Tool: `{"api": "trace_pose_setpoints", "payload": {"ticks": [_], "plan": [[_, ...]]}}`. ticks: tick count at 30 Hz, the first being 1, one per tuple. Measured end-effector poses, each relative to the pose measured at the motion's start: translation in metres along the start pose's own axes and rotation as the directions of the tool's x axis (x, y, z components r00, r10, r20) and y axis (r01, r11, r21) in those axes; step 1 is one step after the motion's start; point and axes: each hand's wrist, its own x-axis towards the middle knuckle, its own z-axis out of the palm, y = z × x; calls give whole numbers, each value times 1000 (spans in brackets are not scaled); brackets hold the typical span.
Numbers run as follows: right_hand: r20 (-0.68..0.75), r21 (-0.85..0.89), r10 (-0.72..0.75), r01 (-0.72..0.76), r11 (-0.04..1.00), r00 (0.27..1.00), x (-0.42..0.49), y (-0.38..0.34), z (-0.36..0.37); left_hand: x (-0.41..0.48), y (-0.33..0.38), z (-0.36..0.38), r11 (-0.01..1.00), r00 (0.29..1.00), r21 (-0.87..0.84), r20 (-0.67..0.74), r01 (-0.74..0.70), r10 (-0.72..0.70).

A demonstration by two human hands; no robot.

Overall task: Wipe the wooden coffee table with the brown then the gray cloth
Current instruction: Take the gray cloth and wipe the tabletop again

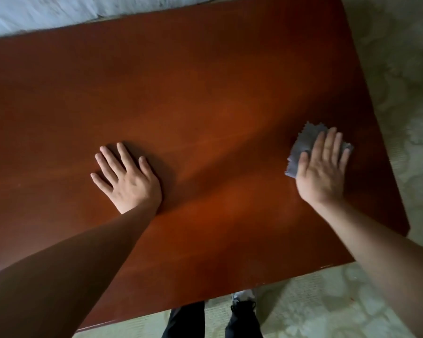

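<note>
The right hand [322, 167] lies palm down with its fingers straight and close together, pressing flat on the gray cloth [303, 142]. The cloth is crumpled beneath the fingers, and its zigzag-cut edge shows past the fingertips and beside the thumb. Hand and cloth sit on the wooden coffee table [205, 93], near its right edge and toward the near side. The left hand [130, 179] is well apart from them, left of the table's middle. It is also open, palm flat on the bare wood with the fingers spread, and it holds nothing; a dark shadow falls just beyond it. Both bare forearms reach in from the near edge. The tabletop is a glossy reddish-brown with rounded corners. A pale patterned floor [413, 106] surrounds it on the right and near sides, and a light bluish-white fabric surface [47, 13] lies past the far edge. The person's dark trouser legs [186, 320] show below the near edge.
</note>
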Motion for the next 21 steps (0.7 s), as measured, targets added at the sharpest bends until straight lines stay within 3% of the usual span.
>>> {"api": "trace_pose_setpoints", "payload": {"ticks": [2,5,10,12,16,21], "plan": [[-43,-28,-69,68,997,997,-15,-39,8,-1,0,-2,1000,1000,-5,10,-9,9],[-93,-64,-326,321,945,941,-47,-114,23,0,-1,-3,1000,999,-20,24,-23,24],[8,-14,-520,520,854,854,-79,-217,23,1,-4,-5,996,998,-81,52,-30,34],[32,-6,-527,527,850,849,-73,-220,23,2,-5,-8,993,997,-118,72,-29,38],[33,-10,-586,587,810,810,-56,-192,18,-3,3,-11,959,959,-138,105,-248,263],[22,-42,-453,454,890,891,-3,-118,4,-10,60,-2,905,898,-115,124,-409,421]]}}
